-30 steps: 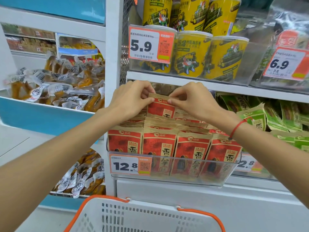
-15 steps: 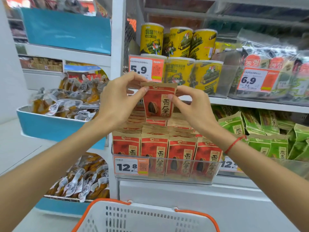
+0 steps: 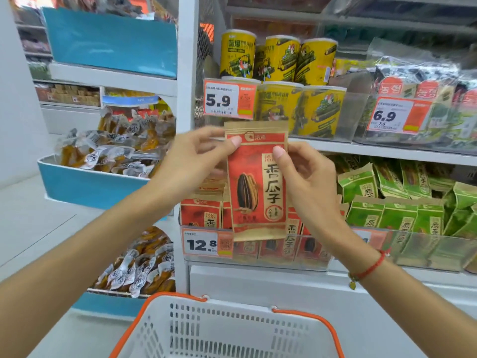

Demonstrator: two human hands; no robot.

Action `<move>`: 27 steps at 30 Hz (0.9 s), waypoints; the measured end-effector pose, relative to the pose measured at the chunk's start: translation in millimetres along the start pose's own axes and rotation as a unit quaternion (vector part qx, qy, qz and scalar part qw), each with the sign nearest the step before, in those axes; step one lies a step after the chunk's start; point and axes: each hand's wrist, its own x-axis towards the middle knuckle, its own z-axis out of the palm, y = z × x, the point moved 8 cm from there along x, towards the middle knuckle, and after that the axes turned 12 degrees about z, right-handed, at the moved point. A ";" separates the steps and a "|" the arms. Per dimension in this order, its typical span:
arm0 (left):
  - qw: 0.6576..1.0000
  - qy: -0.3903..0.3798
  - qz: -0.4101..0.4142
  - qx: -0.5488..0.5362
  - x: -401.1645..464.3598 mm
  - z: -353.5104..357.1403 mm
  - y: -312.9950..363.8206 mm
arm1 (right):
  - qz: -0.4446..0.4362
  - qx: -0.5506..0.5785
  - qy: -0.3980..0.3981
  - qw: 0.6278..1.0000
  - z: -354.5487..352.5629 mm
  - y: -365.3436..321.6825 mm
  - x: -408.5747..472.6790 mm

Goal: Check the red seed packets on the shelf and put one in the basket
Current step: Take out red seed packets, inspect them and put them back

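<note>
A red seed packet (image 3: pixel 258 192) with a sunflower seed picture hangs upright in front of the shelf, held between both hands. My left hand (image 3: pixel 191 161) pinches its upper left edge, thumb on the front. My right hand (image 3: pixel 307 177) pinches the upper right edge. Behind it, more red seed packets (image 3: pixel 201 215) stand in a clear bin (image 3: pixel 258 257) with a 12.8 price tag. The white basket (image 3: pixel 224 332) with orange rim sits below, near the bottom of the view.
Green packets (image 3: pixel 402 215) fill the bin to the right. Yellow cans (image 3: pixel 278 60) and a 5.9 tag stand on the shelf above, seaweed packs (image 3: pixel 418 99) beside them. Blue trays (image 3: pixel 85 182) of wrapped snacks are at the left.
The packet has come out of the bin and up toward me, held upright in both hands. It looks larger now and its full front faces me.
</note>
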 end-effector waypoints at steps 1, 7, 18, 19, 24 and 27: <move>0.999 -0.013 -0.038 -0.014 -9.8 4.6 -11.9 | 0.036 0.009 -0.015 0.999 3.5 10.1 -6.2; 0.985 -0.038 -0.166 -0.024 -62.5 8.6 -74.0 | 0.348 0.076 -0.162 0.920 30.9 89.7 -52.0; 0.980 0.041 -0.190 -0.041 -90.5 -4.4 -101.5 | 0.402 0.055 -0.310 0.860 63.3 112.5 -93.1; 0.980 0.051 -0.187 -0.038 -90.5 -7.0 -101.6 | 0.403 0.054 -0.322 0.855 64.5 112.3 -95.9; 0.979 0.098 -0.171 -0.045 -89.6 -15.7 -98.6 | 0.390 0.053 -0.380 0.837 63.7 106.1 -101.2; 0.979 0.107 -0.162 -0.057 -89.5 -13.7 -94.7 | 0.381 0.054 -0.404 0.830 58.2 104.6 -95.8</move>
